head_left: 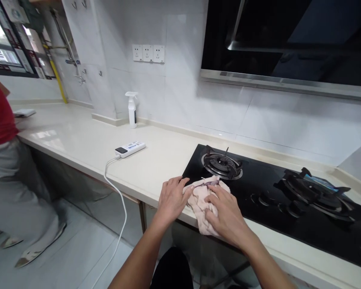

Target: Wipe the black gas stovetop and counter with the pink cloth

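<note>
A crumpled pale pink cloth (203, 200) lies over the front left corner of the black gas hob (252, 180) and hangs past the counter's front edge. My right hand (225, 212) presses on it from the right, fingers bent into the folds. At the cloth's left end is my left hand (172, 198), with a bit of the fabric between thumb and forefinger; its palm is hidden. Just beyond the cloth sits the left burner (222, 162) with its pan support. Two dark knobs (266, 198) are to the right of my right hand.
A white power strip (130, 149) lies on the counter (162, 148), its cord (123, 200) hanging to the floor. A white spray bottle (132, 110) stands by the wall. The right burner (317, 192) has something bluish behind it. A person in red (0, 112) is at far left.
</note>
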A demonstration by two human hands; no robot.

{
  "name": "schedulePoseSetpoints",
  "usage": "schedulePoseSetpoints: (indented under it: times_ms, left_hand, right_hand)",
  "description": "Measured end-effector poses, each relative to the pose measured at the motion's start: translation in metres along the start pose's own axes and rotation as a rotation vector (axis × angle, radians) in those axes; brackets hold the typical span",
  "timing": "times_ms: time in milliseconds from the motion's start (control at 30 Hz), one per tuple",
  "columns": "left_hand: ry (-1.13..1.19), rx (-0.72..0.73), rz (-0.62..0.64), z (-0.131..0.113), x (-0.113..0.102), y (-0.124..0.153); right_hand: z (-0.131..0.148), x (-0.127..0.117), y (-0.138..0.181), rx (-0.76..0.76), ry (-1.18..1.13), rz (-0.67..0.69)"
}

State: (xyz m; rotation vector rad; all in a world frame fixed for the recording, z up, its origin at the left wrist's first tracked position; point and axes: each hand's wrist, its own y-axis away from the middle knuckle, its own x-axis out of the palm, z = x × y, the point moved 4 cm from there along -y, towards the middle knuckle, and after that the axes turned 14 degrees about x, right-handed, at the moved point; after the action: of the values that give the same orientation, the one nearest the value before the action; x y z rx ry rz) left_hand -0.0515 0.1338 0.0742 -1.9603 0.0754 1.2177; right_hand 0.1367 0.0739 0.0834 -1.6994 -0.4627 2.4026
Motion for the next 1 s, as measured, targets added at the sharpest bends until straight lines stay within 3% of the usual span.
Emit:
schedulePoseSetpoints:
  times_ms: [133,267,433,567,767,1000]
  left_hand:
    - [0.029,-0.002,-0.018,0.000,0.001,0.001]
    - [0.049,-0.065,-0.032,0.003,0.002,0.000]
    - [0.064,-0.095,-0.032,0.005,0.002,-0.002]
    - [0.058,-0.093,-0.025,0.006,0.002,-0.002]
    - [0.055,-0.063,-0.016,0.006,0.001,-0.001]
    - [0.033,-0.066,-0.001,0.007,0.000,0.000]
  right_hand:
    - [0.015,0.016,-0.052,0.040,-0.014,0.112]
    - [0.015,0.026,-0.100,0.127,0.008,0.120]
    - [0.020,0.031,-0.129,0.238,0.049,0.115]
    - [0.028,0.031,-0.113,0.176,0.065,0.168]
    - [0.032,0.020,-0.058,0.062,0.093,0.216]
    - [0.004,0.005,-0.004,-0.064,0.032,-0.003]
